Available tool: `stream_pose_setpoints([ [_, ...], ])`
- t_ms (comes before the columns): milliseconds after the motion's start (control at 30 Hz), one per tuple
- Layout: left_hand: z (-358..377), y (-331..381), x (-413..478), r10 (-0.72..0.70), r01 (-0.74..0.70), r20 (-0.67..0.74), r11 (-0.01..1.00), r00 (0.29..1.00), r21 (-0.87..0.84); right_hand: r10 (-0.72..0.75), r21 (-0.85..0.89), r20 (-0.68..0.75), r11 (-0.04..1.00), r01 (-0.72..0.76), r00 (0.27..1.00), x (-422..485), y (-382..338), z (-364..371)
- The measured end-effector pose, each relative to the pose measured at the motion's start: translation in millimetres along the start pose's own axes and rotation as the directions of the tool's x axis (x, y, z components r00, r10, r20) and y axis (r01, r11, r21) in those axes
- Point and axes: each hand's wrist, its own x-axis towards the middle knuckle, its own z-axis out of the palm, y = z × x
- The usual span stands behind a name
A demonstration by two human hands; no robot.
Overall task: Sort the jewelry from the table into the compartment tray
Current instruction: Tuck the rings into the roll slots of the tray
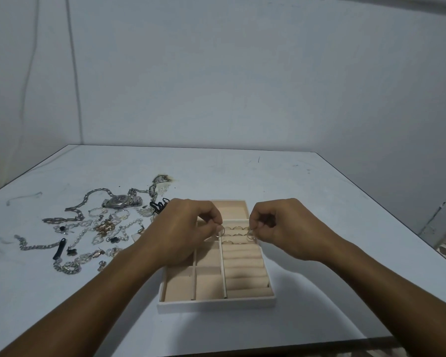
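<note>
Jewelry, a tangle of chains, pearl strands and a watch, lies on the worktop just left of the beige compartment tray. Over the tray's far half, the left hand pinches a thin ring and the right hand pinches a second ring. Both rings hang just above the padded ring rolls on the tray's right side, where a few seated rings stand in the slots.
</note>
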Motion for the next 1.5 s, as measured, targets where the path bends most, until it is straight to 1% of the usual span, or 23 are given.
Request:
stream_pose_setpoints([
  [300,-0.4,5.8,-5.5,0.036,-0.036,0.0,0.999,0.999,0.018,-0.069,-0.116,-0.001,0.991,0.069,0.998,-2.4,-1.7,11.1],
  [633,0.1,10.4,-6.8,0.03,-0.03,0.018,0.999,0.999,0.014,-0.076,-0.169,-0.011,0.983,0.073,0.997,-2.8,2.5,16.8],
  [833,0.7,11.0,-6.1,0.023,-0.024,0.033,0.999,0.999,0.044,-0.08,-0.214,-0.023,0.974,0.074,0.996,-4.1,2.8,17.8],
  [1233,1.8,10.4,-6.9,0.023,-0.025,0.035,0.998,0.999,0.056,-0.098,-0.313,0.027,0.944,0.101,0.995,-12.4,1.7,18.6],
  [1500,3.1,11.5,-7.2,0.026,-0.03,0.047,0.996,0.999,0.084,-0.088,-0.339,0.034,0.936,0.094,0.996,-14.9,1.5,18.8],
])
